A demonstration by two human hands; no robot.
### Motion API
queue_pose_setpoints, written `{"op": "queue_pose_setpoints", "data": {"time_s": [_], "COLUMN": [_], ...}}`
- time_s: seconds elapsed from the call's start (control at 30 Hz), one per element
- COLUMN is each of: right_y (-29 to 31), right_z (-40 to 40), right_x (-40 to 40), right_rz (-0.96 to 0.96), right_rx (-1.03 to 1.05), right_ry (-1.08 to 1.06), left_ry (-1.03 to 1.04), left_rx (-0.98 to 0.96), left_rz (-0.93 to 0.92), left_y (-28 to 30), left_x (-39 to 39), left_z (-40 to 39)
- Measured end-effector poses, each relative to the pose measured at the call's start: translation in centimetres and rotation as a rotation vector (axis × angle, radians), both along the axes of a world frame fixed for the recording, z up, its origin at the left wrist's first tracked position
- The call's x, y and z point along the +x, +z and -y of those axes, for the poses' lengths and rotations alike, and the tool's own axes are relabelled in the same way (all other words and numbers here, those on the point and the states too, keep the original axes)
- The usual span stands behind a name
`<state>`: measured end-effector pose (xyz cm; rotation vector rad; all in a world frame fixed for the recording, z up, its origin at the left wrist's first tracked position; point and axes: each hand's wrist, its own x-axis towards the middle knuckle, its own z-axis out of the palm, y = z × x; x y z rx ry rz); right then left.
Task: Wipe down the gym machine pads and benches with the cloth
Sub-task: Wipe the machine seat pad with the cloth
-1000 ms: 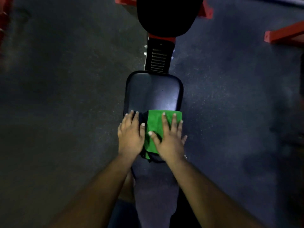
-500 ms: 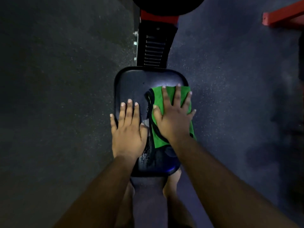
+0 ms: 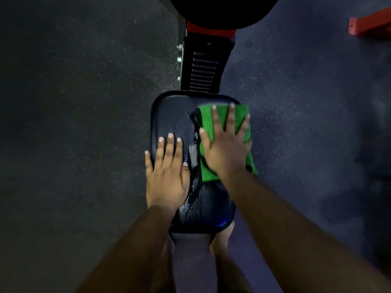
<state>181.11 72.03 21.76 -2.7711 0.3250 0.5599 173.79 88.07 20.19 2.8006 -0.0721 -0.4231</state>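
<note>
Seat pad (image 3: 169, 115): black vinyl, smooth, glossy, rounded-rectangle shape w/ soft corners. Wet streaks and beaded droplets down its centre and toward the near end (image 3: 190, 199). Pad sits on a black metal post w/ ribbed adjustment slots (image 3: 203, 68); red frame piece (image 3: 211, 31) above that, then a second black pad (image 3: 220, 9) at the top edge, only partly in view.

Cloth (image 3: 224, 115): bright green, fuzzy microfibre texture, folded flat, roughly rectangular. Lies on the far-right part of the seat pad, its right side overhanging the pad's edge.

My right hand (image 3: 226, 149): flat on the cloth, fingers straight and spread, palm pressing down; nothing gripped, just pressing.

My left hand (image 3: 167, 174): flat on the bare vinyl at the pad's left side, fingers straight and close together, thumb along the inner side; holds nothing, braces on the pad.

Floor (image 3: 84, 123): dark rubber, speckled w/ pale flecks. Red steel bar (image 3: 370, 24) at upper right.

Vs 0.5 s ago: right hand + cloth sit slightly farther up the pad, cloth's far edge now close to the pad's far rim. Left hand in approx. the same spot. Vs 1.0 s ago: cloth was at the near end of the pad, both hands side by side there; wet trail now shows behind the cloth.
</note>
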Motion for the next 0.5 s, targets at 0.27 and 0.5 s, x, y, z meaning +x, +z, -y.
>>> {"op": "queue_pose_setpoints", "data": {"time_s": [0.27,0.5], "right_y": [1.4,-1.2], "right_z": [0.8,1.2], "right_x": [-8.3,0.7], "right_rz": [0.041,0.050], "right_rx": [0.077,-0.015], "right_ry": [-0.005,0.076], "left_ry": [-0.009,-0.005], "left_rx": [0.054,0.080], "left_rz": [-0.019,-0.010], "left_y": [0.5,-0.1], "left_x": [0.5,0.2], "left_z": [0.5,0.4]}}
